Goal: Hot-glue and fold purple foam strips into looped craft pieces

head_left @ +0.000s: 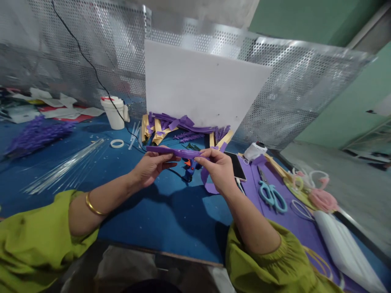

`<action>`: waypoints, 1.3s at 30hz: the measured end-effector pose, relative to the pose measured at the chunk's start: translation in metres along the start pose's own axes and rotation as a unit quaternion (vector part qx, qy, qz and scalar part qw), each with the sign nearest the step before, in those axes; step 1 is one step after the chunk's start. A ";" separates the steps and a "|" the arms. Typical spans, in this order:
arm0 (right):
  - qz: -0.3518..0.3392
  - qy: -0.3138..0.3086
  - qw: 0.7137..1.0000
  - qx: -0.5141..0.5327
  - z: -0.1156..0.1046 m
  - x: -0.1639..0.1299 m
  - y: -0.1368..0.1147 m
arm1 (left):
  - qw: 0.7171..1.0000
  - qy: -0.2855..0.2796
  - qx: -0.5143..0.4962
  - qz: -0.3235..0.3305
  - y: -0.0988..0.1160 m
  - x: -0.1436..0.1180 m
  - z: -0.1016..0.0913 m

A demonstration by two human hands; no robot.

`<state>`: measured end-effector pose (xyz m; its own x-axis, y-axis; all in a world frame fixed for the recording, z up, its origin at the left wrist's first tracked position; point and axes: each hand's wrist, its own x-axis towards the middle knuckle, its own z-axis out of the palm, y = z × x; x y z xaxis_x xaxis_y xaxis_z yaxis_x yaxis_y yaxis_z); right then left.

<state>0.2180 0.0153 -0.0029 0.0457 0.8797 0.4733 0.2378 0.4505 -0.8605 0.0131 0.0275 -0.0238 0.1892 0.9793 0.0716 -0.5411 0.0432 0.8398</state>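
A long, narrow purple paper strip (183,153) stretches between my two hands above the blue table. My left hand (152,166) pinches it toward the left end, thumb on top. At the other side my right hand (216,166) grips the strip between thumb and fingers, and a loose curled length of purple hangs below that hand. A glossy line shows along the strip's middle. Just behind and under it lies a blue glue gun (190,172) with an orange part, partly hidden by the strip and fingers.
Blue-handled scissors (273,197) lie on purple paper at right, near a phone (236,165). Purple flower bunches (189,134) line the white board (201,81). Leftward are a tape roll (117,143), clear thin rods (67,167), a white cup (113,113) and a dangling black cord (91,65).
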 end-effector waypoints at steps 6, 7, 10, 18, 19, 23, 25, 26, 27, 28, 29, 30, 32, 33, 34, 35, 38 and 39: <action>-0.087 0.008 0.990 -0.112 -0.004 0.001 0.005 | 0.942 0.152 0.158 0.252 0.012 0.001 -0.006; -0.097 0.003 0.988 -0.120 -0.003 0.001 0.006 | 0.914 0.144 0.231 0.300 0.015 0.000 -0.006; -0.124 -0.020 0.982 -0.140 0.000 -0.002 0.005 | 0.830 0.038 0.447 0.331 0.019 -0.003 -0.008; -0.136 -0.050 0.978 -0.148 0.008 -0.008 0.002 | 0.828 -0.055 0.529 0.177 0.013 0.000 -0.010; -0.127 -0.046 0.980 -0.145 0.008 -0.008 0.002 | 0.842 -0.069 0.508 0.164 0.013 0.000 -0.009; -0.065 -0.013 0.990 -0.128 0.008 -0.008 0.002 | 0.875 -0.078 0.458 0.134 0.012 -0.001 -0.006; -0.043 -0.003 0.991 -0.127 0.008 -0.009 0.003 | 0.882 -0.074 0.450 0.121 0.012 -0.003 -0.004; -0.036 0.000 0.991 -0.127 0.008 -0.009 0.004 | 0.883 -0.073 0.448 0.115 0.013 -0.003 -0.004; -0.030 0.002 0.991 -0.129 0.008 -0.009 0.004 | 0.884 -0.073 0.448 0.110 0.013 -0.004 -0.003; -0.024 0.004 0.991 -0.132 0.008 -0.009 0.005 | 0.883 -0.075 0.450 0.106 0.014 -0.005 -0.002; -0.019 0.006 0.991 -0.136 0.008 -0.009 0.005 | 0.882 -0.075 0.453 0.105 0.014 -0.006 -0.002; -0.014 0.007 0.990 -0.139 0.008 -0.009 0.005 | 0.881 -0.076 0.455 0.105 0.015 -0.006 -0.002; -0.008 0.007 0.991 -0.136 0.009 -0.009 0.006 | 0.880 -0.071 0.456 0.114 0.014 -0.007 -0.002; -0.007 0.007 0.992 -0.129 0.010 -0.009 0.007 | 0.879 -0.068 0.456 0.123 0.013 -0.007 -0.003; -0.007 0.008 0.993 -0.120 0.010 -0.009 0.008 | 0.878 -0.065 0.454 0.136 0.012 -0.006 -0.004; -0.007 0.009 0.994 -0.109 0.011 -0.009 0.009 | 0.877 -0.063 0.452 0.151 0.010 -0.006 -0.004; -0.013 0.017 0.997 -0.072 0.012 -0.009 0.012 | 0.878 -0.063 0.441 0.178 0.008 -0.006 -0.005; -0.017 0.020 0.998 -0.060 0.013 -0.009 0.013 | 0.881 -0.064 0.437 0.171 0.007 -0.007 -0.005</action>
<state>0.2085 0.0153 -0.0207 0.0743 0.8558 0.5119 0.3536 0.4574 -0.8159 0.0034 0.0223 -0.0211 0.2593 0.8724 0.4143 0.2422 -0.4740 0.8466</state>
